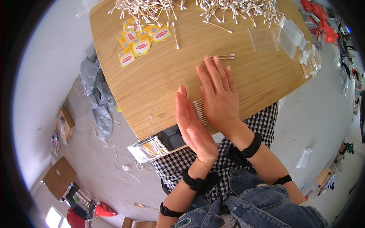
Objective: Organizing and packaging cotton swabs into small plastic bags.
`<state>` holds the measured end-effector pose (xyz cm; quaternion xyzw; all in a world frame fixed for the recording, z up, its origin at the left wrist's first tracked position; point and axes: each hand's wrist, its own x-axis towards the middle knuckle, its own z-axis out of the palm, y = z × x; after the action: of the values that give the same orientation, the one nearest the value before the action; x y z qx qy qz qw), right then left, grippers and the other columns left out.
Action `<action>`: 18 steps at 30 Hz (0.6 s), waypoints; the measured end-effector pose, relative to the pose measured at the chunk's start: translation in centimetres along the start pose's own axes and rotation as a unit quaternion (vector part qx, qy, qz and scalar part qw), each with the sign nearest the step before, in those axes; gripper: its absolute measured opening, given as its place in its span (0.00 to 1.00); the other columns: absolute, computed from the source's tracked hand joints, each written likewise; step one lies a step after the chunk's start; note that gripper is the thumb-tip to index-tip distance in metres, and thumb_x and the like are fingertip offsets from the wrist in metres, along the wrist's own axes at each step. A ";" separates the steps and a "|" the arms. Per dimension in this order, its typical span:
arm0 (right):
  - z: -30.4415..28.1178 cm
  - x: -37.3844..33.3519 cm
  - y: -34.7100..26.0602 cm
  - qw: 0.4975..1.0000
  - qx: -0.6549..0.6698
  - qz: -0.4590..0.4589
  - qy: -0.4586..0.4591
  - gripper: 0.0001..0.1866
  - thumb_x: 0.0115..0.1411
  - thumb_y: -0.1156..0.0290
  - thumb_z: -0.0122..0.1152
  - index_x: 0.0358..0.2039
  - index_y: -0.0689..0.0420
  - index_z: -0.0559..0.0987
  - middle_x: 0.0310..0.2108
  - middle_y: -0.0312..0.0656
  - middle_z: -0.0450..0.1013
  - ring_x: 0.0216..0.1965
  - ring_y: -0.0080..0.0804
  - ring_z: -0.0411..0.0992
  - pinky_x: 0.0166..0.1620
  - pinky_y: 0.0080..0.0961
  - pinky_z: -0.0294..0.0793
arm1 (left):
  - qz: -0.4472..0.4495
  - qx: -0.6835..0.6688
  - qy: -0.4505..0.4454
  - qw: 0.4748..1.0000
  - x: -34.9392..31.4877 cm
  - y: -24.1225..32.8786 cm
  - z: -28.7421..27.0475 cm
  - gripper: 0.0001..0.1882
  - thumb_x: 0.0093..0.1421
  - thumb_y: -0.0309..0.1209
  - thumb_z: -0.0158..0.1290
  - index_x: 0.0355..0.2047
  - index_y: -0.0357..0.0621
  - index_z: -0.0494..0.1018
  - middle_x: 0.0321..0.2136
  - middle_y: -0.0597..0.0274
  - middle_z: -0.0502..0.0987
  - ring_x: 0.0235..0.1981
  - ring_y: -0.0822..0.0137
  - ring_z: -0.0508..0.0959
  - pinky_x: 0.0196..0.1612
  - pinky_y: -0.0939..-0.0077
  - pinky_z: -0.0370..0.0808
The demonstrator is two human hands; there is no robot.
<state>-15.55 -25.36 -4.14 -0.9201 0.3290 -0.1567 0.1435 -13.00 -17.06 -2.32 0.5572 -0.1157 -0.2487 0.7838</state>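
As the row of cotton swabs shows between left hand and right hand on the tabletop, each grip is flat, uncurled. Likely feather-light, stiff-stemmed, roll-prone: best gathered mid-stem, sparing soft tips!

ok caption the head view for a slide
Left hand and right hand flank a row of swabs on a table.

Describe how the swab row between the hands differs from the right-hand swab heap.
The swab row lies aligned between the left hand and right hand; the swab heap is jumbled at the picture's top. The swab row looks much smaller than the swab heap. Both show white tips.
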 end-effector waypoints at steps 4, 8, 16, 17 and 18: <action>-0.1 0.2 -0.1 0.999 -0.004 -0.053 -0.011 0.31 0.60 0.70 0.51 0.65 0.63 0.65 0.69 0.52 0.55 0.72 0.47 0.50 0.71 0.49 0.51 | -0.026 -0.002 0.005 1.000 0.4 0.3 0.1 0.46 0.69 0.60 0.36 0.71 0.32 0.44 0.72 0.43 0.46 0.74 0.54 0.45 0.73 0.60 0.42; 0.1 0.3 0.0 0.998 0.005 -0.064 0.001 0.29 0.60 0.72 0.51 0.63 0.63 0.67 0.69 0.51 0.57 0.72 0.47 0.51 0.70 0.49 0.52 | 0.000 -0.054 0.035 0.998 0.5 0.9 -1.0 0.34 0.73 0.51 0.32 0.69 0.38 0.54 0.69 0.44 0.55 0.72 0.57 0.52 0.73 0.63 0.46; 0.3 0.2 0.7 0.995 -0.018 -0.089 0.034 0.30 0.56 0.81 0.50 0.62 0.62 0.67 0.67 0.50 0.60 0.70 0.49 0.54 0.70 0.48 0.56 | -0.274 0.183 -0.196 0.923 -2.0 7.7 -7.1 0.08 0.70 0.27 0.47 0.45 0.34 0.70 0.49 0.50 0.76 0.42 0.71 0.77 0.44 0.76 0.76; 0.5 0.3 0.8 0.995 -0.017 -0.095 0.035 0.30 0.56 0.81 0.50 0.62 0.62 0.67 0.67 0.50 0.60 0.70 0.49 0.54 0.70 0.48 0.56 | -0.270 0.182 -0.192 0.926 -2.8 7.2 -7.0 0.08 0.70 0.27 0.47 0.45 0.34 0.70 0.49 0.50 0.76 0.42 0.71 0.77 0.44 0.76 0.76; 0.6 0.3 0.9 0.994 -0.010 -0.096 0.040 0.31 0.55 0.82 0.50 0.62 0.62 0.67 0.67 0.50 0.60 0.70 0.49 0.54 0.70 0.48 0.56 | -0.298 0.125 -0.194 0.926 -3.6 6.2 -7.0 0.09 0.69 0.25 0.48 0.47 0.35 0.69 0.53 0.51 0.74 0.40 0.75 0.76 0.43 0.80 0.75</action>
<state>-15.59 -26.09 -4.97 -0.9419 0.2458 -0.2032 0.1056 -11.25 -7.91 1.33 0.6004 -0.1243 -0.5577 0.5595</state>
